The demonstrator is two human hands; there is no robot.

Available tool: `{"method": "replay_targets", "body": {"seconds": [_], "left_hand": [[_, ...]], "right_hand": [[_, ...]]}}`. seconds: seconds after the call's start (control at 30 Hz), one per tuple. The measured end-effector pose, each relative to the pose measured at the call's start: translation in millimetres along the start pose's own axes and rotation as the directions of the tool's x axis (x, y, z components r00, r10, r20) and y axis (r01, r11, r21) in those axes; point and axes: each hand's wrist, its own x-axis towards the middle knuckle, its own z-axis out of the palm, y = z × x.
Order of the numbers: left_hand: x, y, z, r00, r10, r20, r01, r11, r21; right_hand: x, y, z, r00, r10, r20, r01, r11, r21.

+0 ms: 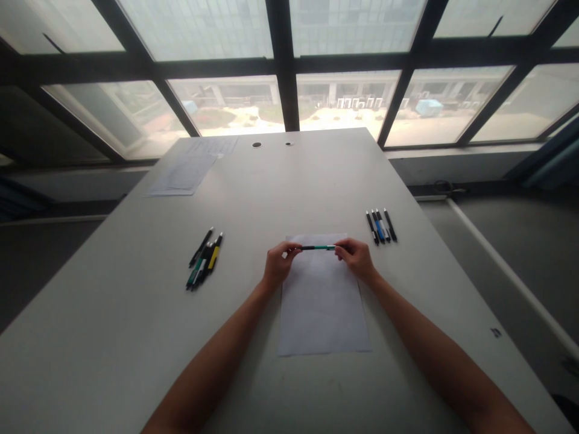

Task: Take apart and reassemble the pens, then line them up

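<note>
A: Where do we hold the green pen [318, 247]?
B: Level above the paper sheet [322, 295]; left hand [278, 265] and right hand [357, 258] each pinch one end.
A: Advice?
B: We keep both grips firm and pull or twist straight along its axis.

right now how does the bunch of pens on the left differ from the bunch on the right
The left pens lie in a loose, overlapping pile; the right pens sit side by side in a neat row. The left pens include a yellow one; the right pens include a blue one. Both lie untouched on the table.
</note>
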Motion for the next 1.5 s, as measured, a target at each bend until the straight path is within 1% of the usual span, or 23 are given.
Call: {"method": "replay_targets", "body": {"seconds": [0.13, 0.33, 0.47, 0.53, 0.63, 0.7, 0.83, 0.97, 1.03, 1.13, 1.23, 1.3, 1.37, 1.5], "left_hand": [[-0.1, -3.2, -0.2, 0.999, -0.03, 0.025, 0.031, 0.999, -0.013], [1.3, -4.7, 1.4, 0.992, -0.028, 0.12, 0.026, 1.0, 0.014], [2.3, -6.6, 3.2, 0.997, -0.001, 0.076, 0.001, 1.0, -0.006], [1.9, -7.1, 3.0, 0.998, 0.012, 0.067, -0.013, 1.0, 0.015], [1.2, -5.7, 1.7, 0.992, 0.019, 0.129, -0.024, 0.999, 0.041], [1.2, -3.6, 0.9, 0.987, 0.006, 0.163, -0.012, 0.999, 0.034], [1.8, -1.0, 0.5, 0.994, -0.008, 0.112, 0.003, 0.999, 0.039], [2.0, -1.6, 0.8, 0.985, -0.001, 0.17, -0.003, 1.0, 0.025], [1.7, -2.3, 1.1, 0.989, -0.007, 0.149, 0.005, 1.0, 0.015], [1.0, -3.7, 1.2, 0.995, -0.005, 0.103, 0.001, 0.999, 0.041], [0.6, -4.7, 1.2, 0.989, -0.008, 0.151, 0.002, 0.999, 0.041], [0.7, -4.6, 1.4, 0.988, -0.013, 0.156, 0.01, 1.0, 0.018], [0.7, -4.1, 2.0, 0.992, -0.007, 0.125, 0.007, 1.0, 0.001], [0.3, -3.1, 3.1, 0.997, 0.037, 0.064, -0.037, 0.999, -0.002]], "right_hand": [[-0.8, 2.4, 0.9, 1.0, -0.031, -0.005, 0.031, 0.999, -0.017], [-0.7, 6.0, 1.9, 0.998, -0.058, -0.04, 0.057, 0.998, -0.041], [0.3, 6.9, 1.1, 0.997, -0.039, -0.065, 0.038, 0.999, -0.012], [0.5, 7.1, 0.6, 0.998, -0.032, -0.063, 0.031, 0.999, -0.008], [0.3, 7.5, 0.4, 0.998, -0.034, -0.058, 0.034, 0.999, -0.009], [0.0, 7.6, 0.4, 0.998, -0.036, -0.061, 0.035, 0.999, -0.005], [-0.8, 7.4, 0.1, 0.998, -0.032, -0.062, 0.032, 0.999, -0.004], [-0.5, 7.0, -0.1, 0.998, -0.038, -0.052, 0.038, 0.999, -0.01], [-0.2, 6.9, 0.0, 0.998, -0.039, -0.055, 0.039, 0.999, -0.002], [-0.1, 6.7, 0.3, 0.998, -0.034, -0.061, 0.035, 0.999, 0.013], [-0.5, 6.3, 0.6, 0.998, -0.035, -0.056, 0.036, 0.999, 0.012], [-0.7, 6.1, 0.6, 0.998, -0.036, -0.058, 0.036, 0.999, 0.007], [-0.7, 6.0, 0.4, 0.997, -0.035, -0.063, 0.035, 0.999, 0.005], [-0.1, 6.7, 0.0, 0.997, -0.032, -0.068, 0.033, 0.999, 0.01]]}}
